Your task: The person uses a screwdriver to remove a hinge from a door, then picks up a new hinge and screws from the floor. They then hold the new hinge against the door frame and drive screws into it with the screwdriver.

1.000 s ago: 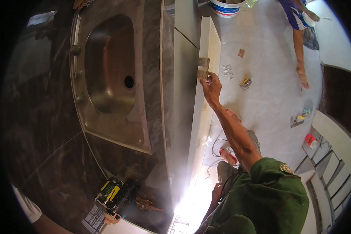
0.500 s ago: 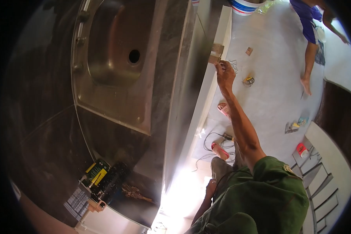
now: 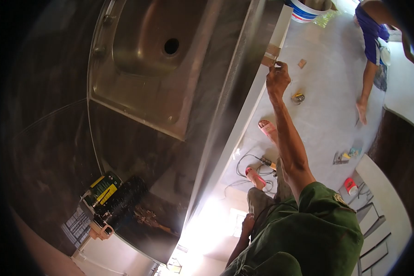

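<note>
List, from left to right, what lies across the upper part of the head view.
steel sink → right hand, its fingertips at the metal plate on the white door's edge → small yellow tool on the floor → person in a blue shirt

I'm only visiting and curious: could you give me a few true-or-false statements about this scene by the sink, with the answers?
1. The right hand reaches up to a metal hinge on the edge of a white board. True.
2. The sink is full of water. False: it is dry, and its drain hole shows.
3. Another person in a blue top is on the floor. True.
4. The bucket stands on the counter. False: it stands on the floor.
5. The left hand holds the power tool. False: the tool lies on the counter, apart from that hand.
</note>
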{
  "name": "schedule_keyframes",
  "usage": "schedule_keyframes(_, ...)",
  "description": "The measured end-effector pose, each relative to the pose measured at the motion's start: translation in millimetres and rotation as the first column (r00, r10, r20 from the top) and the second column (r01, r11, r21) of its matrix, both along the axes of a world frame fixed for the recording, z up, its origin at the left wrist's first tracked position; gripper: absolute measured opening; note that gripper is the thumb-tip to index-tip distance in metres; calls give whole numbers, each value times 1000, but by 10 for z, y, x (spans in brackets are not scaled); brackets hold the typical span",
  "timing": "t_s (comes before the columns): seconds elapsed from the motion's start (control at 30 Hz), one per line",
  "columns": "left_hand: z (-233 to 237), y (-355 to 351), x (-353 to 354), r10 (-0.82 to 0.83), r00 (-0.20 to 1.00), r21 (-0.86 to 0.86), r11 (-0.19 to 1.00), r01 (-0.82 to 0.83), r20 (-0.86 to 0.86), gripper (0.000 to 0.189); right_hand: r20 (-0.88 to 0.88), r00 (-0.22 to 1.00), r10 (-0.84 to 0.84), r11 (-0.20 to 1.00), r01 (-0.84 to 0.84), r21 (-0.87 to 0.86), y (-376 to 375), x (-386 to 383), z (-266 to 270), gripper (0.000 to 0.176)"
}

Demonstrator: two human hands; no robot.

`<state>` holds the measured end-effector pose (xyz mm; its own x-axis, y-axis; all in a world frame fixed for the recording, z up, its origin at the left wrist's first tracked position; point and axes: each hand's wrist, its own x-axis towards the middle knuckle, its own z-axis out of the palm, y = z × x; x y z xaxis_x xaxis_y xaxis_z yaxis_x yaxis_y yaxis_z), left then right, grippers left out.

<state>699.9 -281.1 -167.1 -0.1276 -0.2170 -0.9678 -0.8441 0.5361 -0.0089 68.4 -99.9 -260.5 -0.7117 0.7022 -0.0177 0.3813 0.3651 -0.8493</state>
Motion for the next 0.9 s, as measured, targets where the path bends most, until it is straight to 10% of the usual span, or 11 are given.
schedule_keyframes(0.6,-232,182,875,149,989,-32,988,-149,17,40,14,1000,12,997,-13,82,6,203,34,46)
schedule_keyframes(0.77,-413,33,1321,79,995,-31,996,-81,-64,39,217,899,381,876,-426,226,-181,1261,-306,52)
schedule_keyframes(0.87,-876,-133,2141,-2,948,10,1000,5,-318,37,343,625,701,629,-769,116,-501,2422,-380,44)
schedule_keyframes(0.9,-993,-210,2305,235,902,88,972,-218,-363,36,324,491,808,495,-866,77,-607,2839,-479,42)
